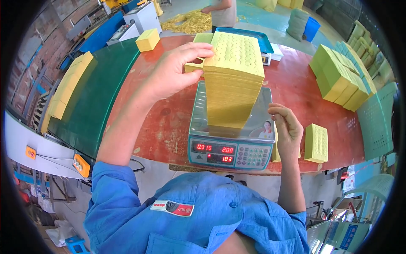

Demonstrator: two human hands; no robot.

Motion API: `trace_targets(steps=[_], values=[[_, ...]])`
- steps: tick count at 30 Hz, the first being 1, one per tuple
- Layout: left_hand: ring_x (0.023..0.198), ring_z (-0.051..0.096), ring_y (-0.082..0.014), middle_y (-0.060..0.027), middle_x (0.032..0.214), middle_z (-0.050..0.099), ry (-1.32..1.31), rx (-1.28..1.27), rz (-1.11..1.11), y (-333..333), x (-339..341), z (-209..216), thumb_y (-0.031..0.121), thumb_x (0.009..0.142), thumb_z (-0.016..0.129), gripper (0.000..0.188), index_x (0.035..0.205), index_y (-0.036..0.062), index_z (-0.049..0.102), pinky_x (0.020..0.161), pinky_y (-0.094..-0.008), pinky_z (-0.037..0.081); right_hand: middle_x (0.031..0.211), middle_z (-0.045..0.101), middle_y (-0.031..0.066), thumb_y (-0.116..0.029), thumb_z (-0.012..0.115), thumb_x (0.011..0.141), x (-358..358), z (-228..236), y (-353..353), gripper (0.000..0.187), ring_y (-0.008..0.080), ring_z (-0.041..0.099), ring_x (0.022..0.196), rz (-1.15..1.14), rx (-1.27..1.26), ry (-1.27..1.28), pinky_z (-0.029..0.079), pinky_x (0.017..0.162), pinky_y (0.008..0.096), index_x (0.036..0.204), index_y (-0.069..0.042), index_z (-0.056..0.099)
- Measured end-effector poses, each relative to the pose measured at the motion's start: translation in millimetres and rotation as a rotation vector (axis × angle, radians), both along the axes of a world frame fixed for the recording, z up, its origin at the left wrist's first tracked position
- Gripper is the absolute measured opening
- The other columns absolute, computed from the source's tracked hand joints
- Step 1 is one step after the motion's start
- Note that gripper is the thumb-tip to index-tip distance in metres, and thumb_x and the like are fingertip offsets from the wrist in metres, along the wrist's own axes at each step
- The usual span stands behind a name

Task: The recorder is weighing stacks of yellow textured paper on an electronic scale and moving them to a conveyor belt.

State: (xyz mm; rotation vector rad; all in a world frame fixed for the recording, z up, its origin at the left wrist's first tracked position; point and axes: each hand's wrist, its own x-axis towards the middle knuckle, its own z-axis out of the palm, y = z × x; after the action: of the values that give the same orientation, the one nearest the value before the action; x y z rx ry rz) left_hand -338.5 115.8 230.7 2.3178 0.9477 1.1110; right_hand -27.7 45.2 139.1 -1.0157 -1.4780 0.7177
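A tall stack of yellow stamped paper sheets [232,93] stands on the pan of a teal digital scale [230,151], leaning slightly, with rows of round marks embossed on its top. My left hand [175,70] is at the stack's upper left edge, thumb and fingers apart, fingertips touching or very near the paper. Beside the right edge of the scale pan hangs my right hand [287,127]. Its fingers are curled toward the thumb, and I see nothing in them. The scale's red display is lit. A smaller yellow block [316,143] lies to the right of that hand.
Yellow stacks [340,78] sit at the right of the red table [169,122]. A green belt [95,97] runs along the left, carrying a row of yellow blocks [69,89]. Behind the stack is a blue tray [249,37]. Another person [223,15] stands beyond, near loose yellow strips [190,23].
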Motion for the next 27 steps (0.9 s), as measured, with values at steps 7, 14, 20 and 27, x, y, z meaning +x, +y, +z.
trace_targets(steps=[7, 14, 20, 27], values=[[0.121, 0.057, -0.0218, -0.0088, 0.131, 0.059, 0.110, 0.196, 0.117, -2.6, 3.7, -1.1, -0.012, 0.079, 0.054, 0.044, 0.119, 0.0042, 0.063, 0.101, -0.0320, 0.046, 0.110, 0.067, 0.0067, 0.001, 0.054, 0.095, -2.6, -5.0, 0.5, 0.014, 0.0071, 0.057, 0.087, -0.026, -0.002, -0.019, 0.047, 0.075, 0.0220, 0.101, 0.001, 0.066], [0.110, 0.063, -0.0219, -0.0085, 0.118, 0.066, 0.133, 0.402, 0.152, 6.3, 6.2, 1.8, -0.009, 0.082, 0.057, 0.038, 0.117, 0.0060, 0.065, 0.094, -0.0312, 0.050, 0.109, 0.067, 0.0069, 0.002, 0.053, 0.095, 0.4, -6.5, -0.2, 0.014, 0.0087, 0.058, 0.089, -0.013, -0.017, 0.013, 0.047, 0.078, 0.0220, 0.101, 0.001, 0.066], [0.088, 0.069, -0.0146, -0.0083, 0.100, 0.069, -0.048, 0.065, 0.225, 29.2, 30.7, 50.6, 0.003, 0.096, 0.050, 0.021, 0.112, 0.0016, 0.063, 0.077, -0.0255, 0.054, 0.106, 0.068, 0.0122, -0.018, 0.048, 0.101, 7.7, 27.5, 22.8, 0.029, 0.0180, 0.065, 0.095, 0.085, -0.061, 0.173, 0.051, 0.083, 0.0322, 0.110, 0.002, 0.065], [0.089, 0.070, -0.0251, -0.0182, 0.110, 0.068, 0.125, 0.601, 0.051, -30.7, 90.1, 55.1, -0.002, 0.093, 0.051, 0.022, 0.114, -0.0010, 0.058, 0.082, -0.0360, 0.056, 0.119, 0.064, 0.0184, -0.050, 0.030, 0.103, 41.8, 73.2, 20.4, 0.065, 0.0297, 0.066, 0.102, 0.595, -0.239, 0.726, 0.054, 0.086, 0.0397, 0.132, 0.005, 0.048]])
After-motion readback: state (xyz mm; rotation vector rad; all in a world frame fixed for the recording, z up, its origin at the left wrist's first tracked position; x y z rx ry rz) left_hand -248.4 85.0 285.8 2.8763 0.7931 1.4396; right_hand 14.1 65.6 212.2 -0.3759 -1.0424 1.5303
